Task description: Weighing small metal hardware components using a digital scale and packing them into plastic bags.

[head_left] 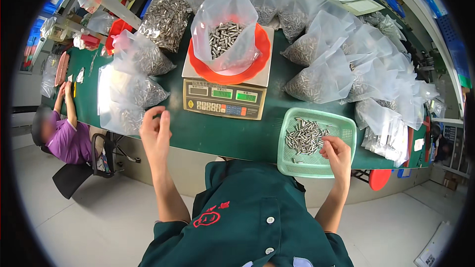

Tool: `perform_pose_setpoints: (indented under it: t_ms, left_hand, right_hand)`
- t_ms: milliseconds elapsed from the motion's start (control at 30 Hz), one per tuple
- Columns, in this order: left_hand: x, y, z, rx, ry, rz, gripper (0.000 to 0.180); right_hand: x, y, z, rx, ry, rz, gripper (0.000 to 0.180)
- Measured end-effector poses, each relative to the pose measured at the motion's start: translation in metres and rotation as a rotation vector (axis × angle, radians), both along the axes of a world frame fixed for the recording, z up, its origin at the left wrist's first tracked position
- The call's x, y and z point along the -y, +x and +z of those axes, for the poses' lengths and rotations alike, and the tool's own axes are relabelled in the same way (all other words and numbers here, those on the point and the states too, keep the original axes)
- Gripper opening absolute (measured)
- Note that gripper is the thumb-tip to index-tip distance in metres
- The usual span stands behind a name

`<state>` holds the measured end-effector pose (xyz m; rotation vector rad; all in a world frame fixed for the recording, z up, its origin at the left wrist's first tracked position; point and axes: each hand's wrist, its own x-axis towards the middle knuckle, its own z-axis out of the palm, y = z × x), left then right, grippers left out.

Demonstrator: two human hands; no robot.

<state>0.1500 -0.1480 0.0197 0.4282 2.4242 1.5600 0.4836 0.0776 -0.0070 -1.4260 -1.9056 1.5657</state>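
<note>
My right hand (337, 154) rests in a green mesh basket (340, 124) on a heap of small metal pins (303, 136), fingers curled on the pile; whether it grips any I cannot tell. My left hand (155, 130) hovers over the green table's near edge, fingers apart, holding nothing, next to clear bags of pins (129, 100). Between the hands stands a weighing scale (223, 100). On its platform sits an orange bowl (225, 73) lined with an open clear bag (223, 20) holding pins.
Many filled clear bags (341, 64) pile up at the right and back of the green table (222, 136). A larger bag of pins (166, 20) lies at the back left. A person in purple (67, 136) sits at the table's left end.
</note>
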Motion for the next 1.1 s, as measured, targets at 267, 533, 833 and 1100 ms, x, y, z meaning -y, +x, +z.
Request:
perform_pose_setpoints:
  t_ms: [267,533,833,1100]
  left_hand:
    - [-0.03,0.022,-0.007,0.047,0.028,-0.194,0.018]
    - [-0.036,0.032,-0.008,0.041,-0.005,-0.253,0.017]
    - [-0.045,0.06,-0.024,0.045,-0.09,-0.375,0.015]
    - [-0.086,0.108,-0.06,-0.021,-0.227,-0.692,0.016]
  right_hand:
    - [0.008,0.006,-0.003,0.038,0.025,0.019,0.017]
    - [0.012,0.026,-0.014,0.068,-0.021,-0.027,0.016]
    - [-0.014,0.098,-0.056,0.46,0.564,-0.258,0.016]
    - [-0.008,0.024,-0.091,0.321,0.753,0.337,0.081]
